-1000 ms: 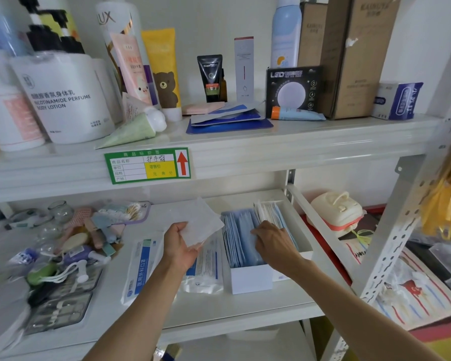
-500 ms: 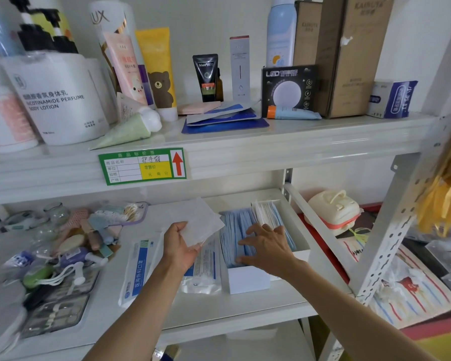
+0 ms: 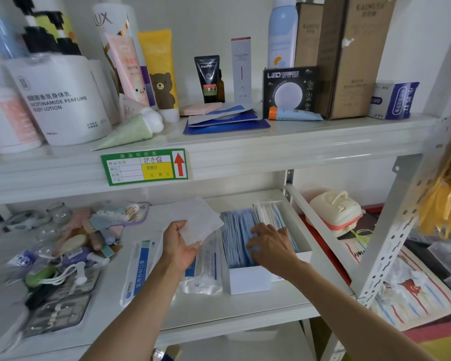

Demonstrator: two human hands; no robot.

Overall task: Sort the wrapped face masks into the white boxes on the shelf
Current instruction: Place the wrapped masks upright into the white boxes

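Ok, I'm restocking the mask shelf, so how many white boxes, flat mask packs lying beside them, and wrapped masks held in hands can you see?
White boxes: 2
Flat packs lying on the shelf: 2
Wrapped mask in the left hand: 1
Total: 5

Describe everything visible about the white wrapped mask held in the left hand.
The flat, white, rectangular wrapped face mask looks like a thin crinkly packet with a faint textured surface. The left hand pinches its lower near corner, thumb on top, holding it tilted above the lower white metal shelf. Its right edge reaches toward the open white cardboard box of upright blue masks without clearly touching it. Clear printed mask bags lie beneath it.
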